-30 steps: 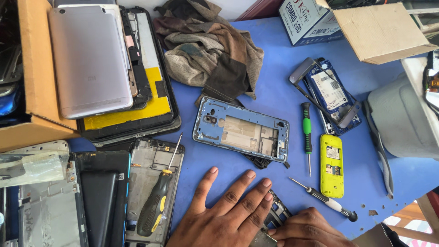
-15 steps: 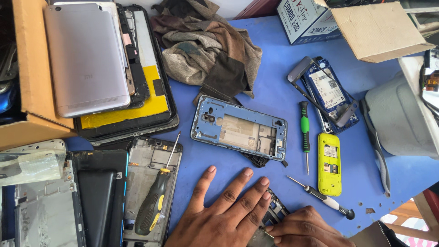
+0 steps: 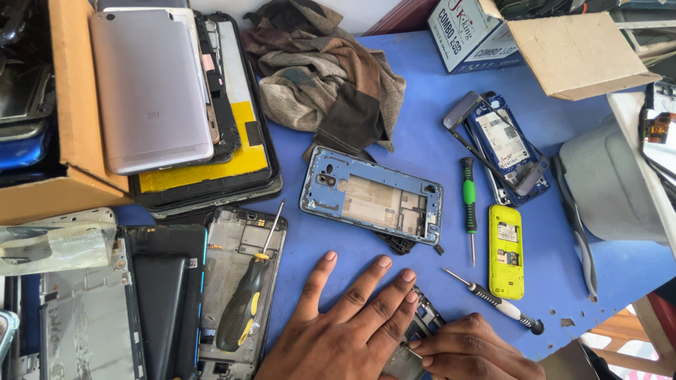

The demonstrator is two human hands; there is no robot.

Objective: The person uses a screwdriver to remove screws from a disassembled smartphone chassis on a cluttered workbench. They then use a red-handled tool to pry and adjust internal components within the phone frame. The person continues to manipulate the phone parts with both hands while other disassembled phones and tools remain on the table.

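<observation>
Pressing down with my left hand (image 3: pixel 345 331), fingers spread flat, I pin a small dark phone frame (image 3: pixel 421 325) against the blue bench (image 3: pixel 422 162) at about six o'clock, at the near edge. Only a corner of that frame shows between my fingers. My right hand (image 3: pixel 472 348) lies just beside it at five o'clock, fingertips pinched on something thin at the frame's edge; I cannot tell what it is.

Just above my fingers, toward twelve o'clock, a blue phone mid-frame (image 3: pixel 372 195) lies flat with its inner side up. At one o'clock from my hands a green-handled screwdriver (image 3: pixel 468 200) lies with its tip toward me, and beside it a yellow keypad phone body (image 3: pixel 506 260). A small white-and-black screwdriver (image 3: pixel 496 304) lies at three o'clock, near my right hand. Farther out at two o'clock is an opened blue phone (image 3: pixel 503 144).

At nine o'clock a black-and-yellow screwdriver (image 3: pixel 246 295) rests on a grey phone chassis (image 3: pixel 243 246). At eleven o'clock a silver phone back (image 3: pixel 149 88) tops a stack of panels beside a cardboard box (image 3: pixel 70 98). A crumpled brown cloth (image 3: pixel 324 77) sits at twelve o'clock, far across the bench.
</observation>
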